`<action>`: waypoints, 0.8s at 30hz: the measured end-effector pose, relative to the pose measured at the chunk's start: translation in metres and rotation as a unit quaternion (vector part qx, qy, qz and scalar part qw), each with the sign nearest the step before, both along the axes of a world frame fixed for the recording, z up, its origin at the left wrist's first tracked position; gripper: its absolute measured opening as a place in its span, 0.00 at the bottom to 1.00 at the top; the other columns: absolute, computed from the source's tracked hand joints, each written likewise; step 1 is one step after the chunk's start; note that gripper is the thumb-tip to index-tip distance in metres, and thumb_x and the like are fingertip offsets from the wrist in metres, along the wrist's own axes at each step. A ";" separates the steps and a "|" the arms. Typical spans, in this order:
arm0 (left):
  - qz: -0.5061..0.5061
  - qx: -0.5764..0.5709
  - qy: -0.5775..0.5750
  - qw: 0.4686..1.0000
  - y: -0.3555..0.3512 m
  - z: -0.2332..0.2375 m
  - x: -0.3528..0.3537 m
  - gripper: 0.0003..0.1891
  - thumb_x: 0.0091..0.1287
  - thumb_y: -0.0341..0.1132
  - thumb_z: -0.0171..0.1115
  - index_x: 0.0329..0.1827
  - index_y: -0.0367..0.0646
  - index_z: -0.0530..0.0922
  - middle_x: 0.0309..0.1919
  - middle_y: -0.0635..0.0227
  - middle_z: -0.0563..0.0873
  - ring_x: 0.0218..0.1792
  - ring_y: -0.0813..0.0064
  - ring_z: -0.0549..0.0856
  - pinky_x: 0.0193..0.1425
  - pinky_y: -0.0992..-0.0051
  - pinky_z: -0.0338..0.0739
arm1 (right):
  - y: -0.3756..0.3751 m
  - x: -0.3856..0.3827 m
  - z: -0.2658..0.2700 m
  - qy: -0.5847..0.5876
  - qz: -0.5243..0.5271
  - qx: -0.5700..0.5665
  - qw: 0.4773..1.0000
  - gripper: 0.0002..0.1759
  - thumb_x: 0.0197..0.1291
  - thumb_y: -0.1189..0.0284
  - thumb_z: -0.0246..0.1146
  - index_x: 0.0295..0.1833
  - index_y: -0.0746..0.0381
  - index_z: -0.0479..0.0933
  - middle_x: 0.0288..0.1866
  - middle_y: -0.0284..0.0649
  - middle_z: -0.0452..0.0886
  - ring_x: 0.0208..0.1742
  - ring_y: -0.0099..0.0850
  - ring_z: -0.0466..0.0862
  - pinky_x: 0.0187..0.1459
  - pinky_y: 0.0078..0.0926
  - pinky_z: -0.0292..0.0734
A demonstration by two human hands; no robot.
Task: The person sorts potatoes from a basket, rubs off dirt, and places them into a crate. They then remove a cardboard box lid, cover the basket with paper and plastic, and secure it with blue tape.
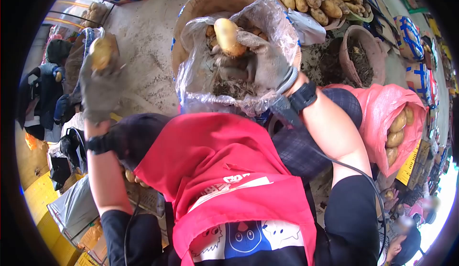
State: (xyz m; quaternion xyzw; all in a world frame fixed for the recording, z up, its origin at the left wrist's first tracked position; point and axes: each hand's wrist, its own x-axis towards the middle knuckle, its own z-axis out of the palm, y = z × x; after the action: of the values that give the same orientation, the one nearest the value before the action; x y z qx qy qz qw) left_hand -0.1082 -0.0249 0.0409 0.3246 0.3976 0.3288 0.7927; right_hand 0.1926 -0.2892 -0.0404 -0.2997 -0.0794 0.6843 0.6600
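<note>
Gloved in grey, my left hand (99,91) is raised at the left, its fingers closed on a yellow potato (101,54); both are a little blurred. Another potato (225,32), pale with a dirty lower end, is gripped in my right hand (267,65), also gloved. That hand is over a round cardboard container (191,12) lined with clear plastic (191,75). Inside the liner lie more potatoes (210,31) and dry, dirty scraps, partly hidden by the right hand.
A basket of potatoes (320,5) stands at the back right. Near it is a pink bucket (342,58) holding dirt and roots. A pink sack of potatoes (373,118) rests by my right leg. Other people (50,82) are at the left and lower right.
</note>
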 end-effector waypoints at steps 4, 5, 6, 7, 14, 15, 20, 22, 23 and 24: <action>0.050 0.015 0.121 0.991 0.022 -0.034 -0.173 0.29 0.73 0.59 0.57 0.66 0.46 0.74 0.61 0.57 0.82 0.63 0.62 0.81 0.69 0.60 0.75 | -0.012 0.016 0.019 -0.206 -0.077 -0.063 0.973 0.24 0.67 0.59 0.70 0.64 0.59 0.78 0.47 0.33 0.86 0.43 0.25 0.87 0.45 0.26 0.90; 0.080 -0.032 0.137 0.987 0.003 -0.045 -0.197 0.26 0.74 0.59 0.55 0.60 0.47 0.77 0.51 0.62 0.84 0.53 0.65 0.83 0.62 0.62 0.79 | -0.015 0.023 0.015 -0.241 -0.082 -0.088 0.963 0.23 0.67 0.58 0.71 0.62 0.57 0.80 0.47 0.31 0.85 0.41 0.23 0.86 0.40 0.21 0.88; 0.114 -0.078 0.150 0.979 -0.015 -0.056 -0.220 0.24 0.74 0.59 0.53 0.54 0.48 0.81 0.41 0.67 0.86 0.43 0.68 0.86 0.54 0.64 0.82 | -0.023 0.022 0.019 -0.241 -0.094 -0.090 0.962 0.23 0.68 0.60 0.69 0.64 0.60 0.79 0.49 0.33 0.86 0.44 0.24 0.87 0.44 0.23 0.88; 0.070 -0.091 0.138 0.984 -0.010 -0.059 -0.237 0.24 0.74 0.59 0.54 0.54 0.48 0.82 0.43 0.66 0.87 0.46 0.68 0.88 0.57 0.65 0.83 | -0.030 0.021 0.027 -0.240 -0.105 -0.093 0.961 0.24 0.69 0.61 0.68 0.66 0.62 0.78 0.51 0.36 0.87 0.46 0.25 0.87 0.48 0.24 0.88; -0.173 0.203 0.338 0.902 0.014 -0.108 -0.307 0.23 0.80 0.47 0.50 0.68 0.43 0.74 0.62 0.60 0.83 0.67 0.63 0.79 0.74 0.62 0.74 | -0.048 0.056 0.014 -0.341 -0.141 -0.018 0.929 0.22 0.72 0.64 0.65 0.66 0.62 0.78 0.56 0.33 0.84 0.49 0.24 0.86 0.50 0.23 0.85; -0.074 0.104 0.245 0.961 0.015 -0.073 -0.234 0.22 0.81 0.42 0.50 0.72 0.41 0.71 0.66 0.59 0.80 0.70 0.65 0.78 0.75 0.64 0.73 | -0.048 0.052 0.024 -0.339 -0.140 -0.019 0.930 0.22 0.72 0.64 0.65 0.66 0.62 0.78 0.56 0.33 0.84 0.49 0.24 0.86 0.50 0.23 0.85; -0.357 0.385 0.350 0.776 0.017 -0.006 0.035 0.23 0.80 0.42 0.53 0.73 0.43 0.73 0.66 0.67 0.81 0.61 0.73 0.83 0.64 0.74 0.77 | -0.032 0.050 0.029 -0.513 -0.173 0.003 0.841 0.22 0.67 0.64 0.70 0.60 0.65 0.81 0.50 0.37 0.85 0.47 0.24 0.85 0.48 0.24 0.81; -0.395 0.183 0.343 0.832 -0.004 -0.030 0.121 0.23 0.79 0.47 0.54 0.71 0.45 0.76 0.63 0.70 0.84 0.53 0.76 0.84 0.56 0.74 0.78 | -0.036 0.048 0.040 -0.582 -0.196 0.005 0.789 0.22 0.61 0.64 0.75 0.53 0.68 0.83 0.43 0.41 0.88 0.43 0.28 0.86 0.45 0.27 0.81; -0.449 0.191 0.343 0.802 -0.011 -0.051 0.155 0.24 0.78 0.48 0.55 0.70 0.46 0.77 0.62 0.70 0.84 0.50 0.78 0.85 0.52 0.73 0.78 | -0.036 0.048 0.043 -0.580 -0.194 0.000 0.791 0.22 0.61 0.64 0.75 0.53 0.68 0.83 0.43 0.41 0.88 0.43 0.28 0.86 0.45 0.27 0.81; -0.490 0.215 0.397 0.746 -0.011 -0.089 0.184 0.24 0.77 0.48 0.55 0.70 0.47 0.78 0.61 0.70 0.85 0.52 0.77 0.85 0.55 0.72 0.78 | -0.034 0.051 0.043 -0.620 -0.196 -0.007 0.759 0.22 0.60 0.64 0.76 0.54 0.68 0.83 0.43 0.42 0.88 0.44 0.29 0.86 0.47 0.27 0.81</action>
State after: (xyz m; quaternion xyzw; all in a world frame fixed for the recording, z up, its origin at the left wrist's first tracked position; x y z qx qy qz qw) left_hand 0.0759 -0.0363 -0.0483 0.7377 0.3811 -0.1871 0.5249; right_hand 0.2437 -0.3235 0.0026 -0.6725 -0.4062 0.2052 0.5836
